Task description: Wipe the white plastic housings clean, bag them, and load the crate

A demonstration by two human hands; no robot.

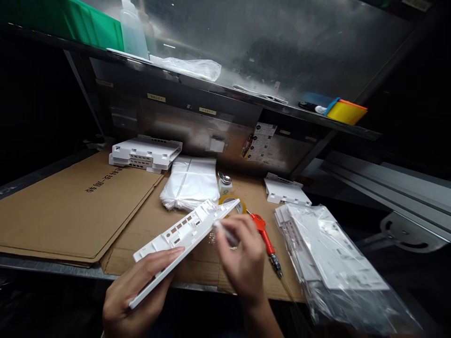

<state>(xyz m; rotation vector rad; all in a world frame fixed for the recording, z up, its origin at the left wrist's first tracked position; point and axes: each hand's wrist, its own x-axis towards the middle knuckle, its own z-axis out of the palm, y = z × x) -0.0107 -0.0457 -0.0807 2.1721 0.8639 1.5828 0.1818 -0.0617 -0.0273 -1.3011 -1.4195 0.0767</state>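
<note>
A white plastic panel with rows of square cut-outs and moulded ribs is held tilted above the bench. My left hand grips its lower left end, with the thumb underneath and fingers over the face. At the panel's upper right edge, my right hand pinches a small white piece; motion blur hides what kind it is. Just right of that hand lies a red electric screwdriver with its cord. Behind the panel, a roll of yellowish tape is partly covered.
Flat cardboard covers the bench's left side. Clear plastic bags lie stacked behind the panel, beside a small pump bottle. More white housings stand at the back; bagged panels lie right. A metal shelf crosses above.
</note>
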